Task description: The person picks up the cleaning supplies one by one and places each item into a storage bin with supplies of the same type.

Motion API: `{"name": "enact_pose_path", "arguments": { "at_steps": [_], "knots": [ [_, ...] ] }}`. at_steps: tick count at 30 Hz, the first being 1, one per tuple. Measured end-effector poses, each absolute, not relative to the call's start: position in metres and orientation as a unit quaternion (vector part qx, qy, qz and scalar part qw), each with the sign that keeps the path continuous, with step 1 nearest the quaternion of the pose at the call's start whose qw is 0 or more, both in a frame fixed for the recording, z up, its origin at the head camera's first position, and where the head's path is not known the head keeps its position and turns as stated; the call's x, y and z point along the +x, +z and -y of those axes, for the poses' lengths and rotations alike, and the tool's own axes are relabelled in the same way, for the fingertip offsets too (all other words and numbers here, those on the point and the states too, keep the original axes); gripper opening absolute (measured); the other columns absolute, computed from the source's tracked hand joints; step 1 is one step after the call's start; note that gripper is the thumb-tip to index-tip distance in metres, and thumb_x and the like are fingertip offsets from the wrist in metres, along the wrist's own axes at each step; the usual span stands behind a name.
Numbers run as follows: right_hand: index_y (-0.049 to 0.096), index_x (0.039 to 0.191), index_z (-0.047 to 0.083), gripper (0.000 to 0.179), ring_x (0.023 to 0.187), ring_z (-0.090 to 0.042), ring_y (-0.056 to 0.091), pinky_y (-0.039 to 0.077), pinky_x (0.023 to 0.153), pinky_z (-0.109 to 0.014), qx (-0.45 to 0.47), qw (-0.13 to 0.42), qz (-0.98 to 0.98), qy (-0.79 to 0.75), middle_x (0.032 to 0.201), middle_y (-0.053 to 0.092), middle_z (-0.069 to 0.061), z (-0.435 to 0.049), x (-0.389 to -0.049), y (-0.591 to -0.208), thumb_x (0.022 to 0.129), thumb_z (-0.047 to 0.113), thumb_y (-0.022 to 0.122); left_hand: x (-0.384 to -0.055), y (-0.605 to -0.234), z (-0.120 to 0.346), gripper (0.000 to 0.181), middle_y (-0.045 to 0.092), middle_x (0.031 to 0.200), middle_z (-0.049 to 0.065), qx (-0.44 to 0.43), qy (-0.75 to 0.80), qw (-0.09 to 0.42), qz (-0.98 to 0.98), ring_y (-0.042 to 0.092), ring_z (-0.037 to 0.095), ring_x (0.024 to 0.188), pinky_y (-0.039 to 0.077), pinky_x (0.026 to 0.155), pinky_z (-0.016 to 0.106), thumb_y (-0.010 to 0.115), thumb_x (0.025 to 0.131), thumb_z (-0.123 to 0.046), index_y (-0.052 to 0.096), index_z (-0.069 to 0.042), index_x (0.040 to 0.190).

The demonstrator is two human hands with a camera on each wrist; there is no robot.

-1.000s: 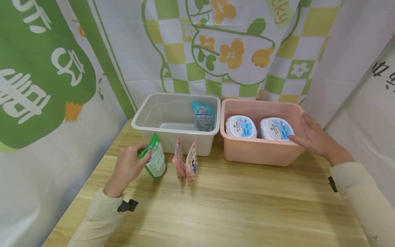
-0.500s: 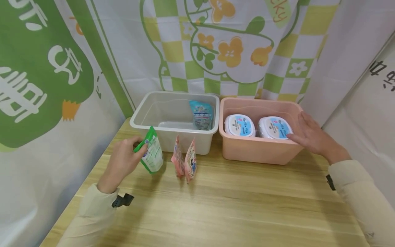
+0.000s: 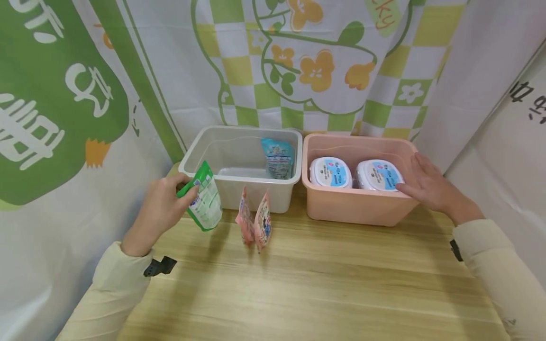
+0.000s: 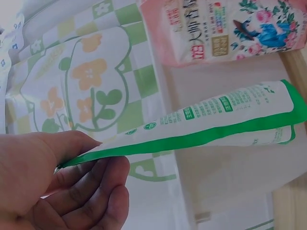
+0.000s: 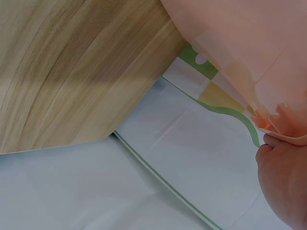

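Observation:
My left hand (image 3: 159, 208) pinches the top edge of a green-and-white pouch (image 3: 206, 201) between thumb and fingers. The pouch hangs tilted above the wooden table, close to the front left of a light grey bin (image 3: 239, 194). Two pink printed pouches (image 3: 263, 222) stand side by side on the table before that bin. Inside it, a blue pouch (image 3: 278, 158) leans at the right end. My right hand (image 3: 437, 189) holds the right front corner of a pink bin (image 3: 354, 208), fingers over its rim. The bin contains two white tubs (image 3: 331, 172) with blue-and-white lids.
Both bins stand side by side near the back of the wooden table (image 3: 324, 284). Behind them hangs a printed curtain (image 3: 315, 71), and more white cloth lies along both sides. The table's corner (image 5: 110, 134) shows in the right wrist view.
My left hand has lifted the green-and-white pouch and moved it up and to the left, towards the grey bin's left side. My right hand stays on the pink bin.

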State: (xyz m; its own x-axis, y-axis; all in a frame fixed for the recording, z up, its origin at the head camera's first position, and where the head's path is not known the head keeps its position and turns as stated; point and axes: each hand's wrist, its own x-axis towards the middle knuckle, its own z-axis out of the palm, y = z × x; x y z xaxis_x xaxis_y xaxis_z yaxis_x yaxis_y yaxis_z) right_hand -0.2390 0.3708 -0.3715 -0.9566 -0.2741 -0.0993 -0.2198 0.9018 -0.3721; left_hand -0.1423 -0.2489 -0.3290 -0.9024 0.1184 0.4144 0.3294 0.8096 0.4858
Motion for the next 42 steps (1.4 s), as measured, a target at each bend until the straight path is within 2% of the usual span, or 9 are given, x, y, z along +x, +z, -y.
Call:
{"name": "enact_pose_path", "arguments": {
  "at_steps": [7,16,25,33,38,42],
  "knots": [
    [-0.02,0.162,-0.001,0.107,0.16,-0.047,-0.023,-0.003,0.125,-0.075,-0.132,0.077,-0.971,-0.186,0.172,-0.031,-0.017,-0.369,-0.237,-0.37,0.106,0.06,0.048,-0.144,-0.313,0.251,0.014,0.076,0.088,0.027,-0.125,-0.263,0.191,0.937,0.062,0.018,0.057,0.041,0.044,0.022,0.07,0.097,-0.006,0.072,0.008,0.096],
    [-0.02,0.162,-0.001,0.107,0.16,-0.048,-0.023,-0.004,0.125,-0.075,-0.129,0.077,-0.969,-0.196,0.171,-0.032,-0.018,-0.369,-0.237,-0.369,0.105,0.059,0.048,-0.148,-0.282,0.255,0.024,0.076,0.098,0.032,-0.111,-0.255,0.154,0.948,0.061,0.018,0.058,0.037,0.043,0.024,0.066,0.101,-0.012,0.071,0.01,0.107],
    [-0.018,0.162,-0.003,0.105,0.159,-0.048,-0.024,-0.004,0.125,-0.074,-0.134,0.073,-0.969,-0.196,0.171,-0.031,-0.02,-0.37,-0.236,-0.37,0.106,0.057,0.048,-0.154,-0.256,0.262,0.026,0.074,0.099,0.032,-0.093,-0.248,0.169,0.949,0.057,0.019,0.056,0.037,0.043,0.026,0.066,0.103,-0.015,0.072,0.01,0.108],
    [-0.018,0.162,-0.003,0.105,0.159,-0.048,-0.023,-0.004,0.126,-0.074,-0.135,0.073,-0.969,-0.192,0.171,-0.031,-0.019,-0.371,-0.238,-0.372,0.106,0.058,0.047,-0.16,-0.235,0.27,0.031,0.074,0.105,0.034,-0.074,-0.235,0.168,0.954,0.061,0.027,0.065,0.038,0.046,0.026,0.067,0.103,-0.019,0.072,0.01,0.114],
    [-0.019,0.162,-0.002,0.106,0.159,-0.048,-0.024,-0.003,0.125,-0.075,-0.133,0.075,-0.97,-0.187,0.171,-0.032,-0.019,-0.37,-0.238,-0.372,0.106,0.059,0.047,-0.164,-0.221,0.273,0.032,0.074,0.107,0.034,-0.065,-0.229,0.173,0.956,0.067,0.034,0.077,0.041,0.05,0.024,0.069,0.102,-0.02,0.072,0.009,0.113],
    [-0.019,0.162,-0.002,0.105,0.159,-0.048,-0.024,-0.003,0.124,-0.076,-0.133,0.078,-0.97,-0.185,0.17,-0.033,-0.019,-0.37,-0.238,-0.37,0.106,0.059,0.046,-0.17,-0.212,0.274,0.033,0.074,0.111,0.032,-0.06,-0.226,0.177,0.956,0.067,0.033,0.083,0.042,0.052,0.024,0.067,0.102,-0.023,0.074,0.008,0.114]
  ]
}}
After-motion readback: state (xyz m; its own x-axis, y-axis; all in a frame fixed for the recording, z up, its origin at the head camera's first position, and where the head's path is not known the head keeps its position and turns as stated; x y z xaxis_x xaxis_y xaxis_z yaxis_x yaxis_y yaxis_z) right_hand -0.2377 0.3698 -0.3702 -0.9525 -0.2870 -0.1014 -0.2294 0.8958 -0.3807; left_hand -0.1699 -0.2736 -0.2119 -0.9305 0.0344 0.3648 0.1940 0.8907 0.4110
